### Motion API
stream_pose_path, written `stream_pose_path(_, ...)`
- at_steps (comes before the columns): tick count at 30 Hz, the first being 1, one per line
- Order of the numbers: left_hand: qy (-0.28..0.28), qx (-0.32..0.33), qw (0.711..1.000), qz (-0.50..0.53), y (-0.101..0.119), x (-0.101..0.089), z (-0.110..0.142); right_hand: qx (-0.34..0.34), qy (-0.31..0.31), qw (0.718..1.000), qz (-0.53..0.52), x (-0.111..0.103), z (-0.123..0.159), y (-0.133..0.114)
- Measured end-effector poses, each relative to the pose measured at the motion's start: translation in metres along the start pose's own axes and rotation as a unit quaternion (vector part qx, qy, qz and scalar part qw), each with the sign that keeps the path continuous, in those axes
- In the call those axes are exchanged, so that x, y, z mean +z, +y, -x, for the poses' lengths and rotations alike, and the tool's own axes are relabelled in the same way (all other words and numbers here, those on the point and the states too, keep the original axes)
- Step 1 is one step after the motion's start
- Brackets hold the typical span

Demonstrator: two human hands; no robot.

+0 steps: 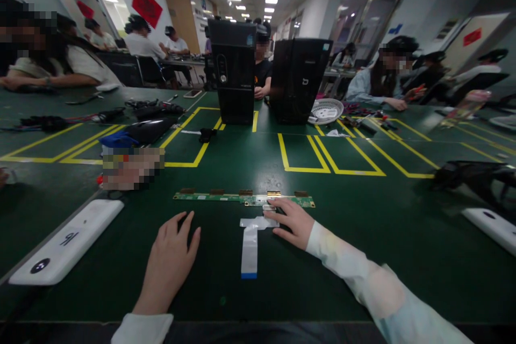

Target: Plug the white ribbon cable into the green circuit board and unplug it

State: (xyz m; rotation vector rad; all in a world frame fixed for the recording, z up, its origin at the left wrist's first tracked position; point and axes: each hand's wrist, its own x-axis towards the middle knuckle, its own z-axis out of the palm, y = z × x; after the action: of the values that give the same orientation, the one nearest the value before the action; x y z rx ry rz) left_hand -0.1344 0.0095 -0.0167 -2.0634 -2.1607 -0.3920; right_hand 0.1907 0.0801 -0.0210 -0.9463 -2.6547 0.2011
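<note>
A long, narrow green circuit board (213, 198) lies crosswise on the dark green table, with several brownish tabs along its far edge. From its near side a white flat ribbon cable (249, 252) runs toward me, ending in a blue tip. My right hand (291, 221) rests over the cable's upper end, its fingers spread and its fingertips touching the board's near edge and the connector area. To the left of the cable, my left hand (173, 247) hovers or rests just above the table with fingers apart, holding nothing.
Two black computer towers (236, 75) stand at the back. Yellow tape outlines (306, 171) mark the table. A white power-bank-like device (68, 242) lies at left, another (489, 226) at right. Cables (149, 110) and a white basket (326, 112) sit farther back. Other people sit around.
</note>
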Motion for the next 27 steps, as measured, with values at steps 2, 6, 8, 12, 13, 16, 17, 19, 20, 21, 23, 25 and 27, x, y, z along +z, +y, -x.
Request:
stream_pose_path(2, 0.004, 0.0, 1.0, 0.001, 0.001, -0.001, 0.0, 0.004, -0.011, 1.0, 0.002, -0.001, 0.002, 0.0)
stream_pose_path(6, 0.0, 0.001, 1.0, 0.005, -0.001, 0.0, 0.0, 0.009, -0.026, 1.0, -0.004, -0.007, 0.012, 0.002)
stream_pose_path(8, 0.0, 0.003, 1.0, 0.006, -0.003, 0.003, 0.0, 0.013, -0.023, 1.0, -0.005, -0.01, 0.023, 0.004)
stream_pose_path(12, 0.01, 0.008, 1.0, 0.005, -0.006, 0.009, 0.001, 0.045, -0.002, 0.999, 0.004, -0.016, 0.06, 0.009)
stream_pose_path(13, 0.012, 0.009, 1.0, 0.007, -0.006, 0.01, 0.001, 0.061, 0.007, 0.998, 0.011, -0.017, 0.073, 0.01)
stream_pose_path(16, 0.009, 0.007, 1.0, 0.01, -0.007, 0.012, 0.001, 0.115, 0.046, 0.992, 0.035, -0.022, 0.114, 0.015)
stream_pose_path(17, 0.006, 0.005, 1.0, 0.011, -0.007, 0.012, 0.001, 0.134, 0.06, 0.988, 0.042, -0.023, 0.129, 0.017)
stream_pose_path(19, 0.003, 0.004, 1.0, 0.011, -0.007, 0.011, 0.0, 0.167, 0.085, 0.981, 0.052, -0.027, 0.159, 0.023)
stream_pose_path(20, 0.003, 0.004, 1.0, 0.01, -0.007, 0.011, 0.0, 0.181, 0.093, 0.977, 0.056, -0.028, 0.174, 0.026)
stream_pose_path(21, 0.003, 0.005, 1.0, 0.01, -0.007, 0.01, 0.0, 0.192, 0.1, 0.974, 0.06, -0.03, 0.188, 0.03)
stream_pose_path(23, 0.005, 0.007, 1.0, 0.009, -0.007, 0.01, 0.0, 0.216, 0.109, 0.968, 0.073, -0.033, 0.215, 0.037)
stream_pose_path(25, 0.005, 0.008, 1.0, 0.009, -0.007, 0.01, 0.0, 0.245, 0.116, 0.959, 0.087, -0.036, 0.24, 0.043)
stream_pose_path(27, 0.005, 0.008, 1.0, 0.008, -0.007, 0.01, 0.0, 0.281, 0.13, 0.946, 0.099, -0.037, 0.26, 0.048)
